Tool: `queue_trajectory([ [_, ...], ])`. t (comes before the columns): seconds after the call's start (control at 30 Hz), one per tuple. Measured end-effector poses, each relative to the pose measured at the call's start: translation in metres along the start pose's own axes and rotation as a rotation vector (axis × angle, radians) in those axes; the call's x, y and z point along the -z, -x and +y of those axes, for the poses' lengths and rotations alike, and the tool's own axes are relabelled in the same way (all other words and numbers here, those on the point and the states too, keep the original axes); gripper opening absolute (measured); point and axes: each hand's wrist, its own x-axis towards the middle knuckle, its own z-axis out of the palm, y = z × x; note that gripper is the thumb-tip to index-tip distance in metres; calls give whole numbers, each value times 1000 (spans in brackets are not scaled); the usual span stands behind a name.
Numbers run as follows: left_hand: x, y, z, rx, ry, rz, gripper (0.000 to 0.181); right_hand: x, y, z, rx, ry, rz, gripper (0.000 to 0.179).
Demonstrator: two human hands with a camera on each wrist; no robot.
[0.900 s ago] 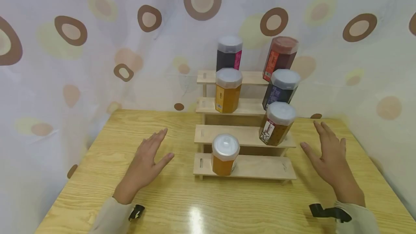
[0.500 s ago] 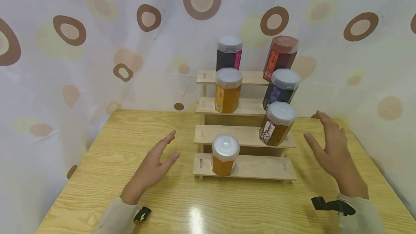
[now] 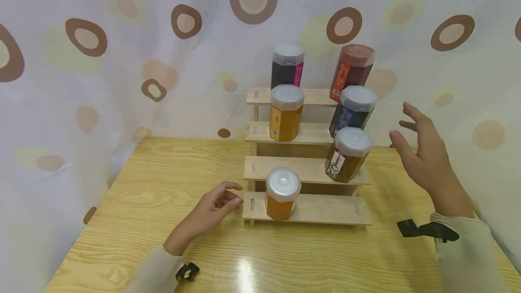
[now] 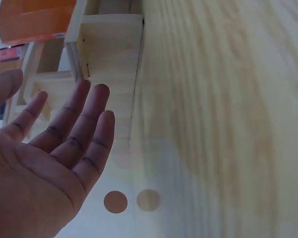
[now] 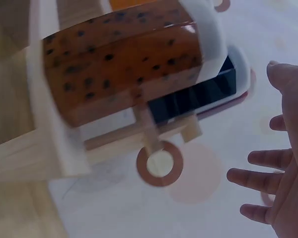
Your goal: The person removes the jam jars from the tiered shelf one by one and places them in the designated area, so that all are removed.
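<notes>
A stepped wooden rack (image 3: 329,209) holds several octagonal lidded jars. My left hand (image 3: 207,216) is beside the left end of the lowest step, nearest an amber jar (image 3: 280,207); its fingers are loosely bent and grip nothing. In the left wrist view the palm and spread fingers (image 4: 97,101) show near the rack's end. My right hand (image 3: 429,159) hangs in the air right of the rack, thumb apart from the fingers. Closest to it are a dark blue-labelled jar (image 3: 351,116) and a speckled brown jar (image 3: 343,166); in the right wrist view the hand stays apart from them.
Higher on the rack are another amber jar (image 3: 285,123), a black jar (image 3: 282,73) with a pink label, and a dark red jar (image 3: 350,76). The wooden table (image 3: 175,157) meets a patterned wall covering (image 3: 228,58) behind the rack.
My left hand has moved right to the lowest step's end, its fingers bending more. My right hand has risen beside the upper steps. The jars have stayed in place.
</notes>
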Motion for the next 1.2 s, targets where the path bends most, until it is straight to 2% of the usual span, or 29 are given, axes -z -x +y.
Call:
queue_trajectory([
  [0.17, -7, -3, -1, 0, 16, -24, 34, 5, -28, -16, 34, 16, 10, 63],
  [0.37, -9, -6, -2, 24, 87, -106, 31, 8, -67, -29, 36, 39, -4, 61],
  [0.57, -12, -10, -5, 67, 72, -133, 29, 9, -104, -35, -29, 52, -76, 62],
  [0.77, -14, -14, -8, 56, 59, -148, 36, 5, -136, -35, -79, 65, -177, 63],
  [0.97, -15, -16, -9, 56, 66, -168, 38, -1, -156, -35, -44, 116, -239, 64],
  [1.2, -14, -13, -9, 48, 69, -171, 38, -8, -168, -35, -20, 185, -269, 63],
])
